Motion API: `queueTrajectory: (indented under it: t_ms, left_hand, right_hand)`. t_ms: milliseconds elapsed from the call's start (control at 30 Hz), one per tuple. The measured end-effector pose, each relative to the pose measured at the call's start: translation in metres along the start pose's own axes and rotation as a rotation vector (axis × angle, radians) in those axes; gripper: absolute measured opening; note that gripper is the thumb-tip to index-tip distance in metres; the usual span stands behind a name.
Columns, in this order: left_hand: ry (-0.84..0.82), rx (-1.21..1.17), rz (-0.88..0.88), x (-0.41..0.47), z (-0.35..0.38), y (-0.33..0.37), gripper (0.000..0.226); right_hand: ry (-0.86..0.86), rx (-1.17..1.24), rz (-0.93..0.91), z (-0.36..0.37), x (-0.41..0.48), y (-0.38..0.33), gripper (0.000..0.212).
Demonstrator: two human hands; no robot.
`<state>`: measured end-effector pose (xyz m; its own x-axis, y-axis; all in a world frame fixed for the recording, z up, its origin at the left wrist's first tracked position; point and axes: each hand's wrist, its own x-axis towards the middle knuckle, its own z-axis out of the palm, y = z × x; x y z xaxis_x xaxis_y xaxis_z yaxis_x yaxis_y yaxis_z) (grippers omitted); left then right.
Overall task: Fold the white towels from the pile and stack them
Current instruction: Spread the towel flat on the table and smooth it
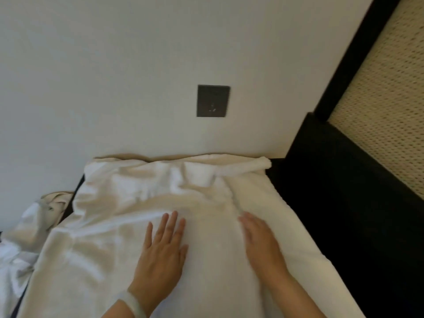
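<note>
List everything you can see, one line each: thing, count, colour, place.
wall: one, white, behind everything
black top: one, black, centre to right
towel: one, white, spread over the black top
pile: one, white, crumpled, far left
socket: one, dark grey, on the wall above the towel
woven panel: one, beige, black-framed, upper right
wristband: one, white, on the left wrist
left hand: flat on the towel
right hand: flat on the towel, blurred

A dark surface (321,203), perhaps a bench, carries a spread white towel (114,226) and a crumpled pile (18,249) beside it
</note>
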<state>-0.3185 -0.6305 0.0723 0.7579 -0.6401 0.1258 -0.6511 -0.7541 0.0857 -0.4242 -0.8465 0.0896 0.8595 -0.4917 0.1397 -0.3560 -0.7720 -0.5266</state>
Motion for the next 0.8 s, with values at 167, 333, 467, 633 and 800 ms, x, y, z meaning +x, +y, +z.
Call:
queueTrajectory:
  t_ms: [167,333,467,633,800]
  left_hand:
    - [-0.049,-0.073,0.022,0.014,0.010,0.016,0.076]
    - [-0.044,-0.103,0.013,0.016,0.016,0.012,0.074]
    - [-0.049,-0.097,0.014,0.016,0.019,0.010,0.073]
    - [-0.035,-0.086,0.023,0.017,0.024,0.008,0.071]
    - [-0.041,-0.086,0.024,0.017,0.027,0.007,0.072]
  right_hand:
    - [0.058,-0.005,0.589,-0.070,0.028,0.082,0.039]
    - [-0.180,0.159,0.799,-0.088,0.049,0.098,0.032]
    - [-0.223,0.304,0.761,-0.097,0.050,0.104,0.016]
    - [-0.262,0.379,0.730,-0.103,0.050,0.116,0.017]
    - [-0.490,0.538,0.703,-0.111,0.058,0.117,0.019]
